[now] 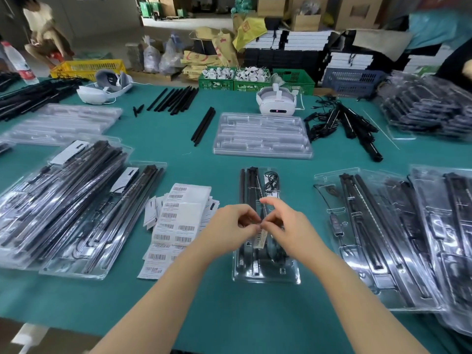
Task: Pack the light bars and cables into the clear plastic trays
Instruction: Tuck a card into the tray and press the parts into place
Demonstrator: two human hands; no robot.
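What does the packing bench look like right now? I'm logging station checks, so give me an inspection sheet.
Surface: green table, mostly covered with work.
Job's things: filled tray in front centre with bars and a coiled cable; empty tray behind it; packed trays stacked left and right; loose black bars at the far side.
Clutter: barcode label sheets, two white headsets, water bottle.
Hands: left hand and right hand both pinch a barcode label over the front tray.
Cables: tangled bundle at far right.
Surroundings: crates, boxes, bags; other people at the edges.
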